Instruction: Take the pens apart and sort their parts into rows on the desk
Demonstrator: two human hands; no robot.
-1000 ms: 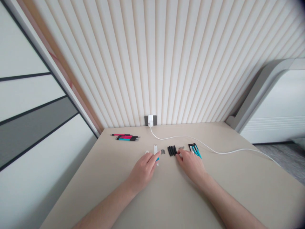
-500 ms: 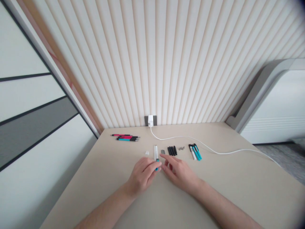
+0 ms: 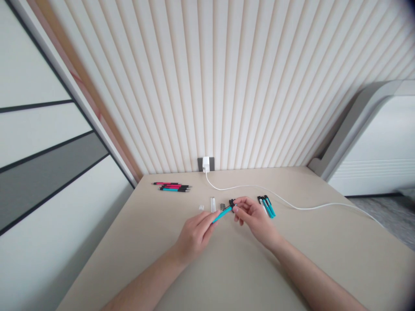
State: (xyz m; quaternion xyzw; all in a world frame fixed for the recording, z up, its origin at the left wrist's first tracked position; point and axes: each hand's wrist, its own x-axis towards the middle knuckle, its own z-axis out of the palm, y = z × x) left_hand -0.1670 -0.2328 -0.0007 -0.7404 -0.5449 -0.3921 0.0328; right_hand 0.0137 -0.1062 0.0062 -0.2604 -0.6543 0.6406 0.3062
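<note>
My left hand [image 3: 195, 236] is closed around the lower end of a turquoise pen barrel [image 3: 223, 214], which slants up to the right above the table. At its upper right end, the thumb and index finger of my right hand [image 3: 254, 219] pinch together; any small part between them is too small to make out. Just behind lie white refill tubes [image 3: 212, 204], small white pieces [image 3: 201, 207] and small grey metal springs [image 3: 222, 206]. Black pen grips [image 3: 231, 202] are partly covered by my right fingers.
Turquoise and white barrels with black clips [image 3: 268, 206] lie to the right. Several assembled pens [image 3: 173, 188], pink and turquoise with black, rest at the back left. A white cable [image 3: 285, 205] runs from a charger [image 3: 206, 164] in the wall across the table [image 3: 207, 276].
The turquoise barrel has swung from pointing away to slanting right, and more of it shows. My right hand has moved up and right, its fingers closing at the barrel's end.
</note>
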